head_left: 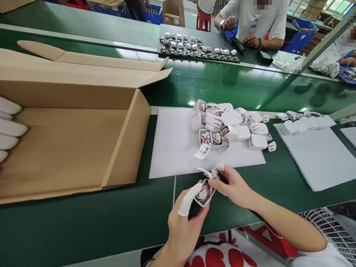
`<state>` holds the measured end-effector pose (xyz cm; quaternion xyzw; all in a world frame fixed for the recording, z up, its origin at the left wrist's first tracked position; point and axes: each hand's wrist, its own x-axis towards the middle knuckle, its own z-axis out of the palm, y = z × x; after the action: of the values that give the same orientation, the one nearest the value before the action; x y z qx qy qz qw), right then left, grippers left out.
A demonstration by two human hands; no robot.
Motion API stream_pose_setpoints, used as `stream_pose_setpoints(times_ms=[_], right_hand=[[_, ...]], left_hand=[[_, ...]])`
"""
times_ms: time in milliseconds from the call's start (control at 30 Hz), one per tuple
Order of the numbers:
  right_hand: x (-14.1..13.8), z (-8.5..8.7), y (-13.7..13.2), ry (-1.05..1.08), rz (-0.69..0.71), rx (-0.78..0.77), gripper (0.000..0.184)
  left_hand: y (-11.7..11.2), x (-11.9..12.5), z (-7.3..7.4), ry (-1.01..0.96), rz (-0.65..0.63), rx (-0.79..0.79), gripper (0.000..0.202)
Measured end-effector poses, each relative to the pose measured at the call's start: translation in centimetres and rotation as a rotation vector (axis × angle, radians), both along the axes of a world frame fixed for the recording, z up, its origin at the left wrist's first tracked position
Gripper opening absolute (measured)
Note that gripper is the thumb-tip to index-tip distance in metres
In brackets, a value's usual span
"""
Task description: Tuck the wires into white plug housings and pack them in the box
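My left hand (187,218), with a white finger cot on one finger, grips a small white plastic housing (204,200). Its open side faces up and shows coloured wires (207,190) inside. A small white end piece (205,172) sticks out above it. My right hand (232,185), also wearing a white finger cot, meets the housing's upper right edge. Its fingers are closed around a slim black tool, seemingly tweezers (222,177), partly hidden by them. Beyond both hands, several similar white housings (232,118) lie clustered on a white sheet (172,148), some open with wires showing.
A large open cardboard box (122,144) stands at left, holding white rounded pieces (11,128). More housings (308,124) rest on a stack of white sheets (325,155) at right. Across the green conveyor (194,81), a co-worker (253,26) sits by a tray of small assemblies (194,46).
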<state>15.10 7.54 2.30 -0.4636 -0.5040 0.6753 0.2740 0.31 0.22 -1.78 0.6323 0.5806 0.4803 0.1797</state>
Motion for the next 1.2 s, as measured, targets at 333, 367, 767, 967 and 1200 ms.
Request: stream_pose_setpoints(times_ms=[333,367,767,967,1200], right_hand=[[0.8,-0.3,0.1,-0.128,0.019,0.016,0.034],[0.7,-0.4,0.1,-0.126,0.006,0.005,0.037],[0.0,-0.7,0.3,0.029,0.017,-0.170,0.041],[0.4,-0.4,0.8,-0.004,0.078,-0.172,0.040],[0.0,-0.5,0.9,0.091,-0.028,-0.286,0.042]], left_hand=[[-0.6,-0.7,0.4,-0.117,-0.095,-0.155,0.032],[-0.7,-0.8,0.3,-0.148,-0.110,-0.197,0.033],[-0.9,-1.3,0.3,-0.161,-0.161,-0.277,0.030],[-0.6,-1.4,0.4,-0.139,-0.178,-0.271,0.031],[0.3,-1.8,1.6,0.155,-0.306,-0.134,0.019]])
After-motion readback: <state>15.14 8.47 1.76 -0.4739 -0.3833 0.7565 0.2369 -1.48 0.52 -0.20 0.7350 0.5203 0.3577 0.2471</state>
